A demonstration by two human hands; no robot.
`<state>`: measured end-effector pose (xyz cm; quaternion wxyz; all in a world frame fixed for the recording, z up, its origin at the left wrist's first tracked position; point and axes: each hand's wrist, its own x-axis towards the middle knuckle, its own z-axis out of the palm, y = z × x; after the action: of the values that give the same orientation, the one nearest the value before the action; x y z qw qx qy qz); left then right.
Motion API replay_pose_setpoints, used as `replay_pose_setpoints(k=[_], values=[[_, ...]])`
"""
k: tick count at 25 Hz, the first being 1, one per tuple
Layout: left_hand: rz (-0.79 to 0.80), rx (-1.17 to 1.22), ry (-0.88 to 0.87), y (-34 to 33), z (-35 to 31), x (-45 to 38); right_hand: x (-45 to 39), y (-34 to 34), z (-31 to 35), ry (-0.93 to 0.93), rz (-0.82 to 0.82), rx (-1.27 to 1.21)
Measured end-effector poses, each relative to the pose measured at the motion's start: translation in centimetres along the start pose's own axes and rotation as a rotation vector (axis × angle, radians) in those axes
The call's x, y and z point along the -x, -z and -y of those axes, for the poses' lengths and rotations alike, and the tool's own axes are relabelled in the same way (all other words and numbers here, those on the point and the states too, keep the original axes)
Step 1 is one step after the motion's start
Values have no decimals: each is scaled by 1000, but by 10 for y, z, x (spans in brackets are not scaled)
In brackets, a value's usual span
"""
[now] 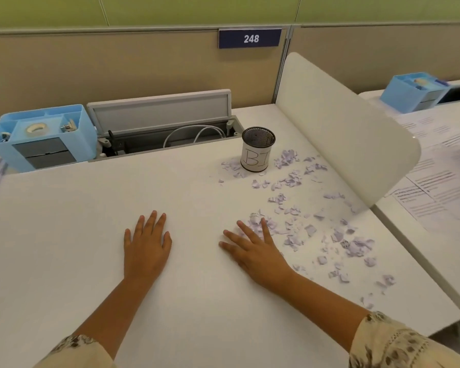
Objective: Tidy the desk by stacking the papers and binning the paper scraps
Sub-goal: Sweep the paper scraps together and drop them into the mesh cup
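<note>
A blue organizer (41, 136) is sitting at the desk's (64, 235) far left corner. The left hand (146, 248) is lying flat on the desk, fingers straight and spread, grasping nothing. The right hand (252, 248) is lying flat too, fingers splayed, fingertips touching the nearest paper scraps (303, 208). The scraps are trailing in a long band from the upright mesh bin (257, 150) diagonally toward the near right edge.

Light: bright, even, from overhead.
Shadows: faint and soft on the table (64, 235).
Glare: none.
Focus: slightly soft throughout.
Edges: wide-angle bending, blurrier at the right.
</note>
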<state>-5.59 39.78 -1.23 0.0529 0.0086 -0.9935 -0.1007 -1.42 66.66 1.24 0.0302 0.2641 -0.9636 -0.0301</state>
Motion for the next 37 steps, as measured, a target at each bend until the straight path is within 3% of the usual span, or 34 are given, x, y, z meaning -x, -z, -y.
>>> replay_pose_setpoints(k=[6,11,16,21,25,32,34,37], values=[[3,12,-1,3,-3,1,-23,8,-30,-190,47,-205],[10,19,7,2,-1,0,-4,17,-18,-149,9,-307],[18,16,9,4,-2,1,-19,22,-23,-227,19,-352],[-3,2,-3,5,-2,1,-47,41,-44,-583,-41,-851],[-13,0,-1,5,-4,1,-73,62,-68,-702,-97,-1100],[2,-3,-6,9,-4,1,-163,117,-146,-757,-385,-1066],[21,-3,-4,7,-3,2,-184,119,-158,-746,-368,-957],[28,8,7,5,-1,2,-203,117,-169,-758,-215,-755]])
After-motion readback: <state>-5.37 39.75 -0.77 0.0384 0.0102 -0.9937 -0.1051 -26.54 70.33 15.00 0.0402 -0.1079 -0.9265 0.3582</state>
